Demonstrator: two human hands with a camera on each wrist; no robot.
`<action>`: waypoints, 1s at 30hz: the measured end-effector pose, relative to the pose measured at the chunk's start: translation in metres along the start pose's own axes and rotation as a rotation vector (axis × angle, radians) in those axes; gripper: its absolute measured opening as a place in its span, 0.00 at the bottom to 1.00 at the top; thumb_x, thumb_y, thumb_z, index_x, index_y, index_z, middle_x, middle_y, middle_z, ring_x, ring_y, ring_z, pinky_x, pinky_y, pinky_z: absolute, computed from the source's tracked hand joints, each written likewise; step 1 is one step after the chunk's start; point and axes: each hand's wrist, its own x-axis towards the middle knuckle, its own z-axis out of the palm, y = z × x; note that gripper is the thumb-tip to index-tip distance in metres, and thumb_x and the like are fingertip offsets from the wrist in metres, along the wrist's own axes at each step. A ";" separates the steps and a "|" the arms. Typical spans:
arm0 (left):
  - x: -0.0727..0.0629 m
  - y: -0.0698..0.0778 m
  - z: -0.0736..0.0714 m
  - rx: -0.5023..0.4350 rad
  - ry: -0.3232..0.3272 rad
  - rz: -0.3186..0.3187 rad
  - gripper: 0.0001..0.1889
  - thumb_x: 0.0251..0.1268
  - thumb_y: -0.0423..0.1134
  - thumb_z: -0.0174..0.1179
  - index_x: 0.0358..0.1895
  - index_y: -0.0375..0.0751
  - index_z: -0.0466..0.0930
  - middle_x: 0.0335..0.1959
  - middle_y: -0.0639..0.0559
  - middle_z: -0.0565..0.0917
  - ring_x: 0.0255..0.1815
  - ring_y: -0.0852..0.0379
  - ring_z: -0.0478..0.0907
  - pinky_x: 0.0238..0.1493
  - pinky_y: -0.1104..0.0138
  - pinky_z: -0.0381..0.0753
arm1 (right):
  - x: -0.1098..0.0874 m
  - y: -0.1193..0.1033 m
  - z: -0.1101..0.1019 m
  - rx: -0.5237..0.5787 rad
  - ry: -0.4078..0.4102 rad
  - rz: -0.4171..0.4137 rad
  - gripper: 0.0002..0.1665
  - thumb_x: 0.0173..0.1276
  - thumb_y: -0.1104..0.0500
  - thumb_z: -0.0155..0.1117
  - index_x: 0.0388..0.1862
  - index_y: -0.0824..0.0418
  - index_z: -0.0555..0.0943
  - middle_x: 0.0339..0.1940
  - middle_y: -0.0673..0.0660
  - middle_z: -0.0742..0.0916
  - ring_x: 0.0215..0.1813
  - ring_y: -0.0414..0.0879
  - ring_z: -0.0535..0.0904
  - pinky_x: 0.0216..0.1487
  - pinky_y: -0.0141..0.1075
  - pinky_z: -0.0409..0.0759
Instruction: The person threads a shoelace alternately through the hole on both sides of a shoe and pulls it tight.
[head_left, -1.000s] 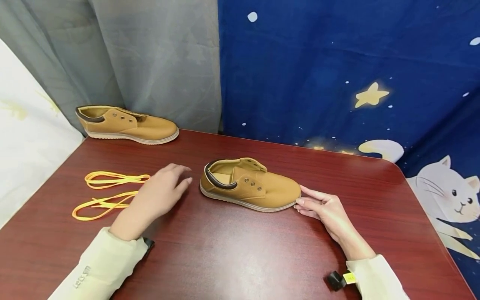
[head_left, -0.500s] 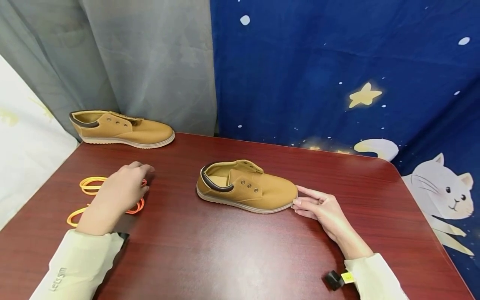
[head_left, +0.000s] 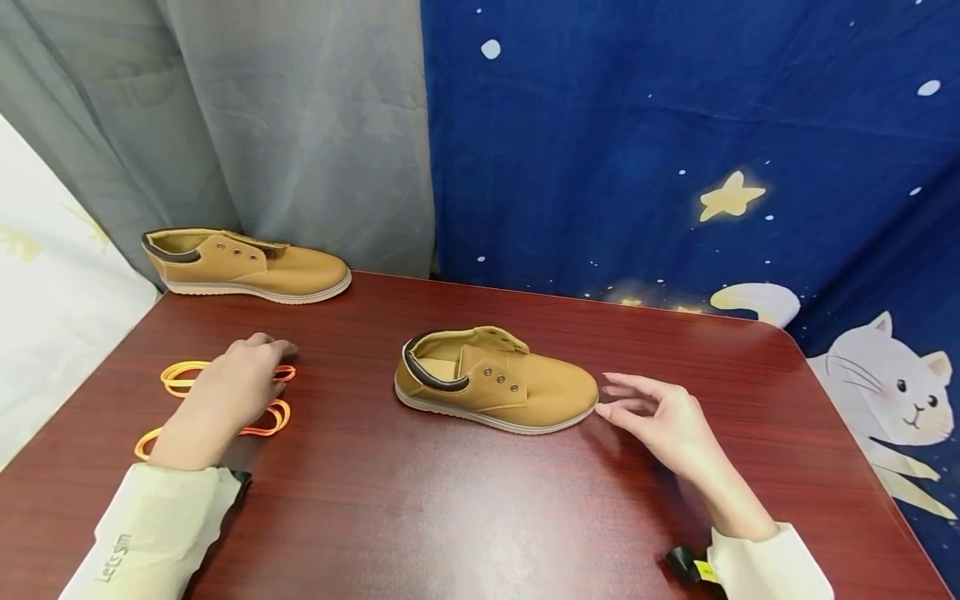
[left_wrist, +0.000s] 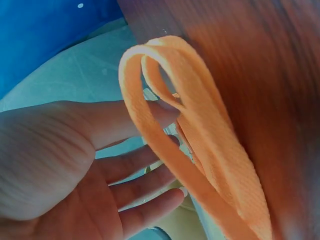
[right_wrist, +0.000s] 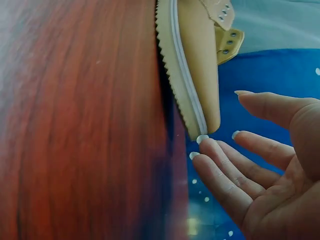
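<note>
In the head view my left hand (head_left: 225, 396) reaches over two folded orange-yellow shoelaces (head_left: 283, 414) on the table. Up close in the left wrist view, a looped shoelace (left_wrist: 220, 145) crosses in front of the thumb and fingertips; a gap shows between thumb and index, and contact at the tips is partly hidden. A tan shoe (head_left: 543, 383) with no lace in its eyelets stands mid-table, toe to the right. Beside that toe is my right hand (head_left: 663, 421), fingers spread and gently bent, holding nothing; whether a fingertip still touches the sole is unclear.
A second tan unlaced shoe (head_left: 288, 271) stands at the table's far left corner. Behind the reddish-brown table (head_left: 450, 517) hang a grey curtain (head_left: 315, 133) and a blue curtain (head_left: 600, 150) with stars and a cat.
My left hand has moved left from beside the shoe's heel to over the shoelaces. The right hand has let go of the shoe's toe and drawn slightly right. The shoe has stayed put.
</note>
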 end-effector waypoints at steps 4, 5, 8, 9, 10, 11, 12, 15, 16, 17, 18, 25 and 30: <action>0.000 -0.002 0.001 -0.002 0.008 0.004 0.15 0.57 0.26 0.67 0.49 0.28 0.82 0.41 0.31 0.81 0.42 0.33 0.80 0.44 0.41 0.80 | -0.002 -0.006 0.001 -0.038 0.024 -0.022 0.30 0.62 0.44 0.75 0.62 0.51 0.83 0.51 0.50 0.91 0.46 0.35 0.89 0.47 0.23 0.80; 0.001 -0.003 0.002 -0.005 0.010 0.007 0.14 0.57 0.26 0.67 0.47 0.28 0.82 0.39 0.32 0.81 0.41 0.34 0.80 0.43 0.42 0.80 | -0.003 -0.008 0.001 -0.040 0.026 -0.025 0.29 0.62 0.44 0.76 0.61 0.51 0.83 0.51 0.50 0.91 0.46 0.35 0.89 0.47 0.24 0.81; 0.002 -0.003 0.002 -0.010 0.021 0.018 0.08 0.57 0.25 0.66 0.40 0.31 0.82 0.34 0.35 0.80 0.35 0.39 0.80 0.40 0.45 0.81 | -0.004 -0.012 0.003 -0.048 0.036 -0.038 0.26 0.62 0.47 0.76 0.59 0.51 0.85 0.50 0.50 0.91 0.45 0.37 0.90 0.45 0.25 0.82; 0.002 -0.004 0.002 -0.011 0.025 0.022 0.07 0.57 0.25 0.66 0.38 0.32 0.82 0.32 0.37 0.80 0.34 0.40 0.80 0.40 0.45 0.81 | -0.005 -0.014 0.003 -0.051 0.040 -0.047 0.25 0.62 0.48 0.76 0.58 0.51 0.85 0.49 0.50 0.92 0.45 0.38 0.90 0.44 0.25 0.83; 0.003 -0.004 0.002 -0.012 0.027 0.025 0.06 0.57 0.25 0.66 0.37 0.33 0.82 0.31 0.38 0.80 0.33 0.41 0.80 0.39 0.46 0.81 | -0.006 -0.015 0.004 -0.058 0.047 -0.059 0.24 0.62 0.49 0.76 0.58 0.51 0.85 0.48 0.51 0.92 0.44 0.39 0.90 0.43 0.25 0.83; 0.003 -0.005 0.002 -0.013 0.022 0.028 0.05 0.57 0.24 0.65 0.35 0.34 0.81 0.30 0.39 0.80 0.33 0.42 0.79 0.38 0.47 0.81 | -0.006 -0.017 0.005 -0.064 0.053 -0.073 0.24 0.63 0.50 0.76 0.57 0.52 0.86 0.47 0.52 0.92 0.44 0.40 0.90 0.43 0.26 0.83; 0.003 -0.005 0.002 -0.015 0.016 0.030 0.04 0.57 0.24 0.65 0.34 0.35 0.81 0.29 0.41 0.80 0.32 0.43 0.79 0.38 0.48 0.81 | -0.007 -0.019 0.005 -0.067 0.060 -0.087 0.23 0.63 0.50 0.76 0.57 0.52 0.86 0.46 0.52 0.92 0.43 0.40 0.91 0.43 0.26 0.84; 0.005 -0.007 0.002 -0.031 -0.009 0.030 0.04 0.57 0.24 0.63 0.32 0.37 0.81 0.28 0.43 0.81 0.31 0.46 0.79 0.36 0.49 0.81 | -0.009 -0.024 0.007 -0.075 0.076 -0.127 0.22 0.63 0.53 0.76 0.55 0.55 0.86 0.45 0.54 0.92 0.41 0.41 0.91 0.42 0.27 0.85; 0.005 -0.008 0.002 -0.036 -0.020 0.031 0.04 0.57 0.24 0.63 0.32 0.37 0.81 0.28 0.44 0.81 0.31 0.46 0.79 0.36 0.50 0.80 | -0.009 -0.026 0.008 -0.074 0.080 -0.135 0.21 0.63 0.53 0.76 0.54 0.56 0.87 0.44 0.54 0.92 0.40 0.41 0.91 0.42 0.27 0.85; 0.006 -0.008 0.002 -0.041 -0.029 0.030 0.05 0.57 0.24 0.63 0.31 0.37 0.81 0.28 0.44 0.82 0.30 0.47 0.78 0.35 0.50 0.80 | -0.010 -0.027 0.009 -0.070 0.082 -0.142 0.20 0.63 0.54 0.76 0.53 0.56 0.87 0.43 0.55 0.93 0.40 0.41 0.91 0.42 0.27 0.85; 0.006 -0.008 0.002 -0.046 -0.035 0.028 0.05 0.58 0.24 0.63 0.31 0.38 0.81 0.28 0.44 0.82 0.29 0.47 0.78 0.35 0.50 0.80 | -0.010 -0.029 0.010 -0.069 0.086 -0.149 0.20 0.63 0.54 0.76 0.53 0.57 0.87 0.43 0.54 0.93 0.39 0.40 0.91 0.42 0.27 0.85; 0.010 -0.001 0.000 -0.104 -0.054 0.034 0.03 0.61 0.28 0.67 0.33 0.39 0.83 0.26 0.48 0.81 0.27 0.53 0.75 0.31 0.57 0.77 | -0.014 -0.037 0.013 -0.044 0.094 -0.203 0.18 0.63 0.56 0.75 0.51 0.58 0.87 0.39 0.53 0.93 0.37 0.37 0.90 0.41 0.26 0.85; 0.011 0.017 -0.004 -0.199 -0.007 0.087 0.02 0.62 0.29 0.68 0.34 0.39 0.85 0.26 0.53 0.82 0.28 0.57 0.75 0.33 0.62 0.76 | -0.017 -0.042 0.013 -0.035 0.098 -0.209 0.18 0.63 0.55 0.76 0.51 0.58 0.87 0.38 0.52 0.92 0.36 0.35 0.90 0.41 0.26 0.85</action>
